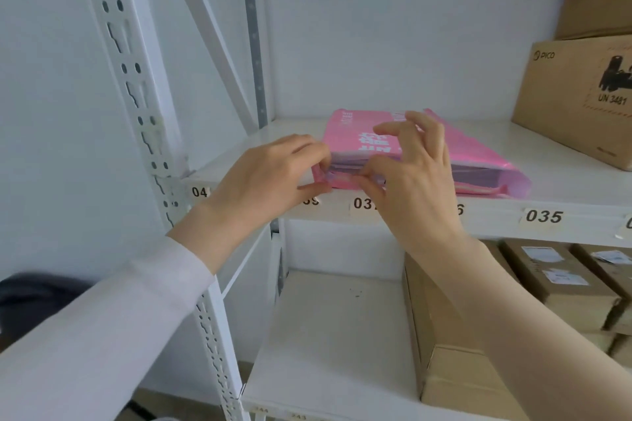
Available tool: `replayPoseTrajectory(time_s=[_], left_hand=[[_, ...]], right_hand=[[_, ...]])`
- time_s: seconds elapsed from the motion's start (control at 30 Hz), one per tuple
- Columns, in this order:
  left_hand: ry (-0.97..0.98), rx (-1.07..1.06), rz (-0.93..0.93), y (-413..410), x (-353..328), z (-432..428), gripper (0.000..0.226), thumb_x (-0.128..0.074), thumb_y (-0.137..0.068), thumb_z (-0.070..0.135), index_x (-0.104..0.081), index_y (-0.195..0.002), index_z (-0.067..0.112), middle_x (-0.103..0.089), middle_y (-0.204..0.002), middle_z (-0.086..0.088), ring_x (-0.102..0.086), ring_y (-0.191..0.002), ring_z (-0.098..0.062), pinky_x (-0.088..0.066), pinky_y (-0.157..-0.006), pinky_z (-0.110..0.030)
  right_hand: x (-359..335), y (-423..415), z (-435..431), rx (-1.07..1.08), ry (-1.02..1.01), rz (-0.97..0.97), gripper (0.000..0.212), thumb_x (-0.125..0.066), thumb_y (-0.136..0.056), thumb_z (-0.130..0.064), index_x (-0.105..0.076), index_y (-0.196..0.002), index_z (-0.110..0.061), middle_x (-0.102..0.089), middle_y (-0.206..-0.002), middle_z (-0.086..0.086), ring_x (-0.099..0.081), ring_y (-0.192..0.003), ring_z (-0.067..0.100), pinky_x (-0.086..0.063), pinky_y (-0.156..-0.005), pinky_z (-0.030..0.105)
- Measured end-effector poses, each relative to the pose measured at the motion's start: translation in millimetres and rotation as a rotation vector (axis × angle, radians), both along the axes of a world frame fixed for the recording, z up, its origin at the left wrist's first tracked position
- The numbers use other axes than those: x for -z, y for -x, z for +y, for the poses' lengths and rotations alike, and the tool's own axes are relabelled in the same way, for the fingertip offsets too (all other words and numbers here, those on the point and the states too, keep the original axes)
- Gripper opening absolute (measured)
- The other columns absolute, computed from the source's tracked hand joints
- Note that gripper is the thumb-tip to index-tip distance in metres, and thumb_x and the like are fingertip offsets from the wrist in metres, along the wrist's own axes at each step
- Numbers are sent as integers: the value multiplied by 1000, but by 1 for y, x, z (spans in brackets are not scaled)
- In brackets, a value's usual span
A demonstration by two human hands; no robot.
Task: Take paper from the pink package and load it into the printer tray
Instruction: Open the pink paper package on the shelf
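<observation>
Gripping pink package (355, 137) with left hand (270, 178), right hand (410, 181).

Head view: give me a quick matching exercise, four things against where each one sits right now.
Things:
1. Pink plastic paper package
2. Brown cardboard box printed UN 3481
3. Left hand
4. Flat brown cartons with white labels

Places:
A. Lower shelf, right side
B. Upper shelf, far right
C. At the package's open near-left corner
D. Lying flat on the upper shelf, near its front edge

Pairs: 1-D, 2-B, 3-C, 4-A
</observation>
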State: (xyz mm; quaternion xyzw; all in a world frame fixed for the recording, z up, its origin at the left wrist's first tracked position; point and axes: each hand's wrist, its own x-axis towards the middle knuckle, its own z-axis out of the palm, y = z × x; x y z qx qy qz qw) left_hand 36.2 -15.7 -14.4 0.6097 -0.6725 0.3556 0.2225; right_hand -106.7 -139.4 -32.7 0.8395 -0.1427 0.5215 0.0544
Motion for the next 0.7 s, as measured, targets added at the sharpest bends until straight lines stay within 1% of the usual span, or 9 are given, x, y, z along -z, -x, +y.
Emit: replayPoseTrajectory(time_s=[0.07, 0.13, 0.23, 0.33, 0.4, 0.5, 0.57, 0.63, 0.7], left_hand=[[-7, 26, -35, -4, -1, -1, 23, -55, -76, 41, -50, -83, 20, -65, -84, 0, -56, -78, -14, -52, -49, -33], [-29, 57, -61, -8, -3, -3, 19, -56, -78, 36, -45, -81, 21, -64, -83, -2, -57, -78, -17, -51, -49, -32], [-100, 118, -70, -14, -10, -3, 14, -56, -81, 27, -51, -78, 15, -63, -83, -5, -57, -78, -18, -49, -55, -35], [-173, 145, -63, -16, -18, -2, 25, -48, -82, 32, -56, -76, 10, -63, -85, -7, -49, -76, -13, -41, -63, -30], [-229, 150, -97, -17, -23, -1, 22, -46, -82, 30, -55, -76, 11, -64, -86, -8, -56, -77, -19, -40, -66, -29], [-287, 162, -143, -18, -31, 0, 18, -44, -82, 27, -53, -75, 13, -64, -86, -6, -60, -75, -24, -45, -63, -28], [-286, 145, -126, -16, -32, 0, 20, -43, -81, 31, -53, -75, 15, -64, -87, -4, -60, -77, -23, -51, -60, -35], [-243, 99, -162, -13, -29, -1, 23, -46, -78, 38, -54, -77, 17, -66, -91, -2, -61, -82, -22, -50, -57, -30], [-169, 35, -285, -11, -22, -3, 29, -60, -74, 45, -59, -83, 18, -69, -101, 0, -64, -87, -22, -49, -58, -29]], right_hand=[[3, 0, 0, 7, -11, -13, 31, -56, -75, -30, -67, -56, -8, -65, -108, 15, -36, -117, 34, -41, -90, 49], [6, -1, 0, 20, -27, -11, 36, -50, -76, -33, -68, -58, -8, -64, -109, 15, -30, -117, 29, -41, -89, 51], [8, -1, 0, 41, -30, -4, 36, -50, -75, -35, -69, -59, -9, -64, -111, 15, -29, -116, 28, -40, -90, 50], [12, 0, 0, 53, -22, -5, 35, -50, -75, -35, -69, -62, -9, -63, -113, 14, -29, -116, 28, -40, -90, 48], [16, -1, -1, 54, -14, -7, 35, -52, -76, -35, -70, -62, -9, -63, -114, 13, -30, -117, 28, -39, -90, 46], [20, 1, -5, 51, -6, -10, 38, -53, -77, -40, -70, -61, -9, -63, -114, 14, -30, -119, 28, -39, -90, 47], [23, 4, -4, 15, 2, -25, 35, -56, -78, -40, -71, -63, -11, -62, -116, 14, -30, -121, 29, -38, -93, 48], [26, 6, -2, -10, 37, -34, 27, -62, -79, -35, -71, -65, -13, -60, -120, 15, -29, -123, 30, -35, -96, 47], [28, 7, 1, 6, 108, -21, 19, -68, -77, -28, -71, -66, -14, -57, -127, 16, -27, -126, 32, -32, -98, 45]])
